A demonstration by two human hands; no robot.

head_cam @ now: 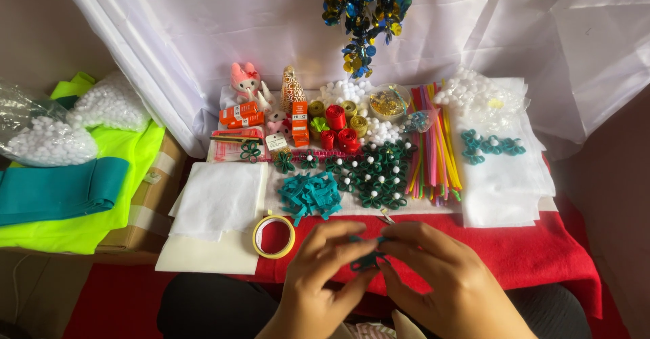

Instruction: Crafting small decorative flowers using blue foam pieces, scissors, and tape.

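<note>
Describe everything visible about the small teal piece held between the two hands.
The teal piece is small, dark teal and looks like folded felt or ribbon, bent into loops. It is held above the red cloth at the table's near edge, pinched between the fingertips of the left hand and right hand. Fingers cover most of it, so its full shape cannot be made out. Its colour matches the pile of teal strips farther back.
</note>
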